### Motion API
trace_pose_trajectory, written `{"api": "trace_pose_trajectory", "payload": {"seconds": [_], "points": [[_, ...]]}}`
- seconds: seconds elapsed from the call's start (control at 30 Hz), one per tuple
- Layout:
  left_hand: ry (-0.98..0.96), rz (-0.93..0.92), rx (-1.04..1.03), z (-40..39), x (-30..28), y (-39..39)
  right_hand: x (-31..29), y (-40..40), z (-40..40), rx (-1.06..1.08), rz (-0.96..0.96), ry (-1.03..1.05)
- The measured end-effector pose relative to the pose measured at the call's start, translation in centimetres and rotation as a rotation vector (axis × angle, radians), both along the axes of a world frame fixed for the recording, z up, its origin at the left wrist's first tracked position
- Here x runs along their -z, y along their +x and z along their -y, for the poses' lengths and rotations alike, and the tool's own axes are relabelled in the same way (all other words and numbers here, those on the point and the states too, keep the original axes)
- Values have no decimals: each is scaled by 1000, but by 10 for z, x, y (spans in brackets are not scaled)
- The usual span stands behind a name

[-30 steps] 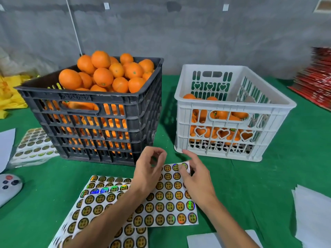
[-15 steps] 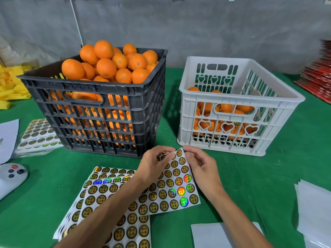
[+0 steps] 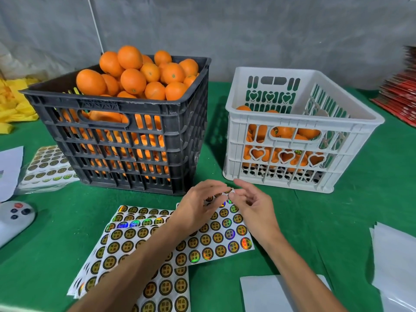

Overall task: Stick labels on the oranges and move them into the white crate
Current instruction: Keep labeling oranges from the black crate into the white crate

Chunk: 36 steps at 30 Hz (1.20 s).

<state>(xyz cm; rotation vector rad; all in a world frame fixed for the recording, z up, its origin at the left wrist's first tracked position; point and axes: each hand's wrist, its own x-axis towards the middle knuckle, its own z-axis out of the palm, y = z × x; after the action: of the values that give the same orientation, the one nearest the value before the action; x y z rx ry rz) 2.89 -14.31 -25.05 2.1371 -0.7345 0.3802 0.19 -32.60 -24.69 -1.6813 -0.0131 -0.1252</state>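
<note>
I observe both hands over the top label sheet [image 3: 221,235] on the green worktop [image 3: 337,210]. Left hand [image 3: 198,204] fingers pinch the sheet's raised far corner; right hand [image 3: 252,206] fingers pinch at the same corner. Unlabelled oranges [image 3: 132,81] fill the black crate [image 3: 126,140]. The white crate [image 3: 290,140] is partly filled.

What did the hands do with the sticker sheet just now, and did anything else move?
The left hand and right hand came together at the far corner of the top sticker sheet and lifted it; now both pinch there, apparently peeling a sticker. The black crate, its oranges and the white crate stayed put; no orange has been picked up.
</note>
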Motion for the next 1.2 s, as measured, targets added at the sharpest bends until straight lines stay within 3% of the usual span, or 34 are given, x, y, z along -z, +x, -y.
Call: {"api": "trace_pose_trajectory", "payload": {"seconds": [0.23,0.47,0.77,1.03,1.2], "points": [[20,-21,-79,2,-1,1,5,2,-2,-27,46,-62],[180,13,-140,6,3,2,10,2,0,-21,47,-10],[37,-26,-98,2,0,0,6,2,-3,-42,39,73],[45,-24,-187,6,-3,-6,13,3,-5,-24,122,-131],[-75,-133,-282,1,-3,-2,9,-1,-3,97,141,-517]]}}
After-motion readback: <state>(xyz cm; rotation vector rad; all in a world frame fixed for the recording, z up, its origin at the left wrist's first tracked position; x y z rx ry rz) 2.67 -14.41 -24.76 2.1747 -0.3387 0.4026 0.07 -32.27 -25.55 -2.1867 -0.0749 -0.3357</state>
